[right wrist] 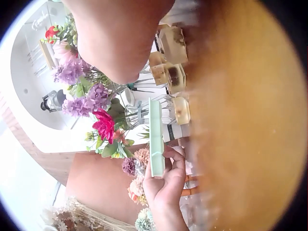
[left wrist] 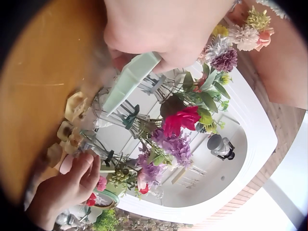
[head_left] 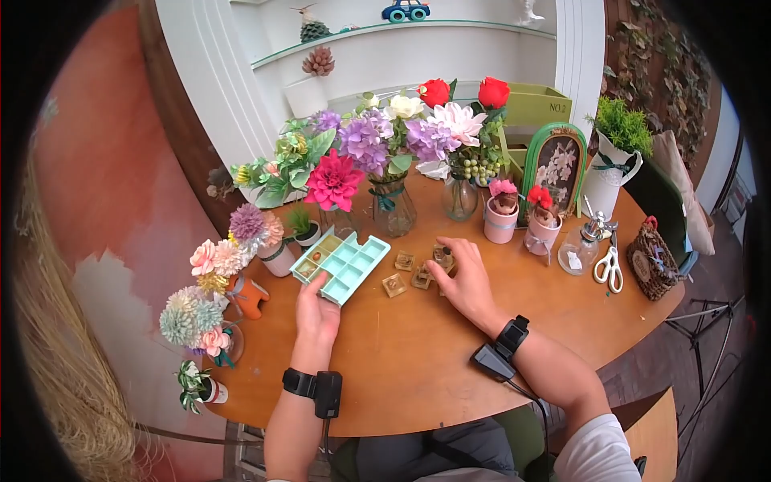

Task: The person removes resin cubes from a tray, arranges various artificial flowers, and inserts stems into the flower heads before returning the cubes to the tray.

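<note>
My left hand [head_left: 319, 312] holds a mint-green compartment tray [head_left: 351, 267] tilted above the table, thumb at its near edge. Amber clear boxes [head_left: 323, 243] fill some compartments on its left side; the others show bare bottoms. My right hand [head_left: 466, 281] hovers over a cluster of small amber clear boxes on the table, thumb and fingers apart, with one box [head_left: 442, 255] between them in the head view. Nearer the tray lie another small box [head_left: 393, 285] and one behind it [head_left: 404, 260]. In the right wrist view, the palm and thumb [right wrist: 120, 43] hide the fingertips.
Glass vases of flowers [head_left: 392, 205] line the back of the table. Pink pots [head_left: 501, 221], a glass jar [head_left: 578, 251], white scissors [head_left: 609, 267] and a wicker basket [head_left: 654, 261] stand or lie at the right. Potted flowers [head_left: 191, 321] line the left edge.
</note>
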The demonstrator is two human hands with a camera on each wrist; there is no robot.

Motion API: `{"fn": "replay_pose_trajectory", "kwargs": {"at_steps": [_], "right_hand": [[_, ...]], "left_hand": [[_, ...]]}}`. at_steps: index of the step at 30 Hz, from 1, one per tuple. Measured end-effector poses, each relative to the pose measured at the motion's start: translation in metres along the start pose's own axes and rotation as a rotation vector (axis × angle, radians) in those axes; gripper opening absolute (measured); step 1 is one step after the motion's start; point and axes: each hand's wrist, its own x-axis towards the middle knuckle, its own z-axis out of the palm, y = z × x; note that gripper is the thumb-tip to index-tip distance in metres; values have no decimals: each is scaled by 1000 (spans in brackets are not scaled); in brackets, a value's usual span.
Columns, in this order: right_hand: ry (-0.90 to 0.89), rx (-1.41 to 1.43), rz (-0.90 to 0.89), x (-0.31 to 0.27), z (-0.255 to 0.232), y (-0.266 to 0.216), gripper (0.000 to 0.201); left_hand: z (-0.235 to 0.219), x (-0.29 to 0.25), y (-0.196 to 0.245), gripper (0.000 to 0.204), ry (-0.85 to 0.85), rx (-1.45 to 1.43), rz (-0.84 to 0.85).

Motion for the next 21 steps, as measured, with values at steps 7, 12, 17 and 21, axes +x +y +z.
{"fn": "replay_pose_trajectory", "kwargs": {"at_steps": [7,12,17,21], "right_hand": [[-84,211,-124,4,-5,-9,45],[-221,151,-105,-2,4,1,47],[-328,8,-102,-1,-1,15,48],[-386,-128,-173,-4,1,12,49]], "left_hand": [[11,-9,-4,43,15,23,-54],[15,-13,-2,43,-12,42,-62],[17,-15,-1,43,15,25,-72],[13,-12,-1,45,3,20,-68]]}}
